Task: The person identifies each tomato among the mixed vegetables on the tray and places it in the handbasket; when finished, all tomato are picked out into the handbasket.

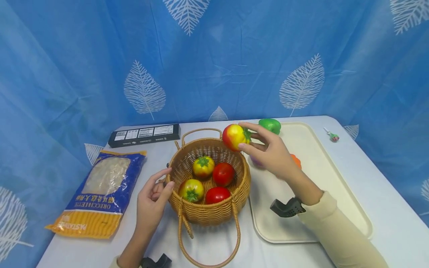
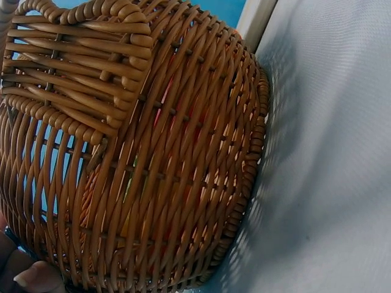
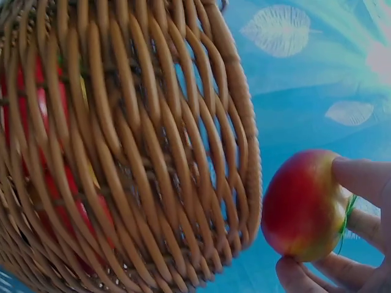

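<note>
In the head view, my right hand pinches a red-and-yellow toy tomato with green leaves between thumb and fingers. It is above the right back rim of a wicker basket; the right wrist view shows this tomato beside the rim. Inside the basket lie two yellow-red tomatoes with green leaves and two plain red ones. My left hand holds the basket's left rim, several of its fingers curled. Only a few left fingertips show in the left wrist view.
Right of the basket is a cream tray, with a green pepper, an orange item and a mostly hidden purple one. A lollipop lies farther right. At left are a pasta bag and a black box.
</note>
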